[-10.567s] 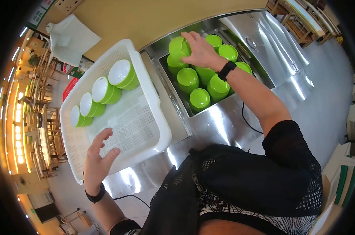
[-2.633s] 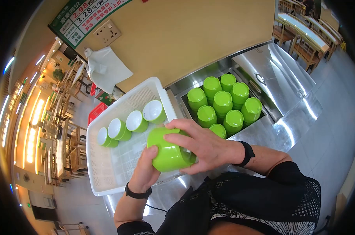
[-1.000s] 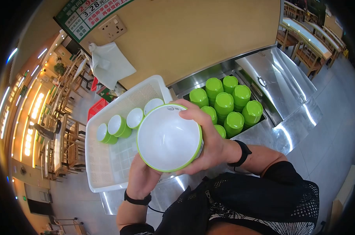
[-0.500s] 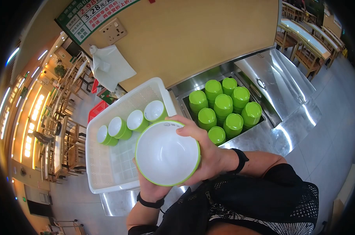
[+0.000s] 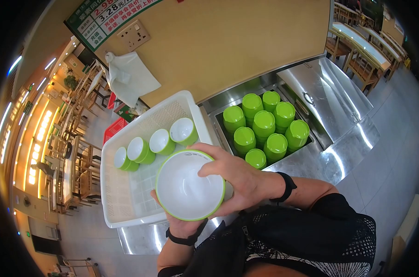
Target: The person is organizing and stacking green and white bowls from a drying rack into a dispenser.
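Bowl [image 5: 189, 187]: was held at lower centre, mouth up.
Right hand [image 5: 239, 181]: gripped its side, thumb inside.
Left hand [image 5: 184, 226]: apparently supported it below, fingers mostly hidden.
Basket [image 5: 170, 111]: stood left of centre; a slipping thumb could have dropped the bowl there.

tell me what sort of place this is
Most likely a casual restaurant or canteen: a wall sign shows prices, rows of tables with wooden seating fill the room, and many green bowls sit in a metal counter.
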The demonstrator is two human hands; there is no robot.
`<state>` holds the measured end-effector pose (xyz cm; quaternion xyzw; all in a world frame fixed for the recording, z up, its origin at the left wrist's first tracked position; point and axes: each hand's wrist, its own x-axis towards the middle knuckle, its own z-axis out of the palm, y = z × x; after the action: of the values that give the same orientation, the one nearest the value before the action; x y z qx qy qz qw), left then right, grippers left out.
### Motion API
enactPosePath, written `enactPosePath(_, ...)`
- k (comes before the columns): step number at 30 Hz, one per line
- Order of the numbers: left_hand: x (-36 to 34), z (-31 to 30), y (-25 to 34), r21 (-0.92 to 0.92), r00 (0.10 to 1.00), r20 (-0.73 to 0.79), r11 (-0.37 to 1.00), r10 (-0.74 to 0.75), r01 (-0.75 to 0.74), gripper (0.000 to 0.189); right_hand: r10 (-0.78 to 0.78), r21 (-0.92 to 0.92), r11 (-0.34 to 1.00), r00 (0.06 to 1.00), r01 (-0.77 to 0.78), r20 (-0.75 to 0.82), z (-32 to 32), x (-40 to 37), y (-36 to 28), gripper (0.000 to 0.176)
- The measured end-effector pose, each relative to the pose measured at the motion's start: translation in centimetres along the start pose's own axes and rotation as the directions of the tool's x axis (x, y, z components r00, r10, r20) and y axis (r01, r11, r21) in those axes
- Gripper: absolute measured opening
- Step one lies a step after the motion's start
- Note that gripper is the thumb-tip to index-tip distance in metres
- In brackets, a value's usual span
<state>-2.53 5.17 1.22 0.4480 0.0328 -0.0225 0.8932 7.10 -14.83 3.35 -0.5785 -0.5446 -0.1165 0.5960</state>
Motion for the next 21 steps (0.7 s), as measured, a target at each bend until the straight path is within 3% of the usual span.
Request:
enactPosePath(1, 0.0, -0.6, -0.1, 0.000, 1.000, 0.000, 1.000, -0.001, 0.001, 0.097, 0.001, 0.000, 1.000, 1.000, -0.001, 0.000, -0.3, 0.1, -0.1, 0.084)
enactPosePath(3, 0.2, -1.8, -0.5, -0.368, 0.999, 0.017, 0.929, -0.032, 0.036, 0.087, 0.016, -0.056, 0.998, 0.998, -0.013, 0.063, -0.6, 0.2, -0.3, 0.072)
enactPosePath(4, 0.2, -1.7, -0.4, -0.368, 0.999, 0.016, 0.929, -0.031, 0.035, 0.087, 0.015, -0.055, 0.998, 0.998, -0.012, 0.063, -0.6, 0.1, -0.2, 0.072)
enactPosePath(6, 0.2, -1.3, -0.2, -0.575, 0.999, 0.015, 0.816, -0.052, 0.051, 0.088, -0.018, -0.085, 0.996, 0.998, 0.024, 0.068, -0.5, 0.0, 0.0, 0.067)
enactPosePath(10, -0.1, -0.6, 0.2, -0.638, 0.997, -0.041, 0.769, -0.070, 0.028, 0.088, 0.019, -0.008, 1.000, 0.999, -0.018, 0.048, 0.0, -0.1, -0.2, 0.074)
enactPosePath(11, -0.1, -0.5, 0.2, -0.347, 0.998, -0.061, 0.938, -0.009, -0.013, 0.088, 0.031, 0.018, 0.999, 0.999, -0.032, 0.036, 0.2, 0.0, -0.2, 0.083)
enactPosePath(12, -0.1, -0.4, 0.1, -0.016, 0.997, -0.059, 0.998, 0.055, -0.056, 0.089, 0.043, 0.045, 0.998, 0.999, -0.044, 0.025, 0.2, 0.0, -0.2, 0.091)
enactPosePath(13, -0.1, -0.3, -0.1, -0.017, 0.997, -0.059, 0.998, 0.056, -0.057, 0.089, 0.042, 0.044, 0.998, 0.999, -0.043, 0.025, 0.3, -0.1, -0.2, 0.091)
enactPosePath(15, -0.2, -0.4, -0.4, -0.275, 0.997, 0.068, 0.960, -0.024, 0.042, 0.086, 0.042, 0.080, 0.996, 0.999, -0.043, 0.020, 0.3, -0.2, -0.2, 0.107)
enactPosePath(16, 0.0, -0.3, -0.5, -0.274, 0.997, 0.071, 0.961, -0.025, 0.043, 0.086, 0.041, 0.078, 0.996, 0.999, -0.042, 0.019, 0.3, -0.3, 0.0, 0.107)
enactPosePath(19, 0.2, 0.0, -0.4, -0.178, 0.997, 0.067, 0.983, -0.038, 0.049, 0.084, 0.120, 0.172, 0.978, 0.993, -0.116, -0.014, 0.1, -0.8, 0.2, 0.111)
enactPosePath(21, 0.5, 0.2, 0.1, 0.140, 0.997, 0.008, 0.987, 0.077, -0.077, 0.083, 0.199, 0.178, 0.964, 0.980, -0.197, 0.009, -0.6, -0.7, -0.1, 0.113)
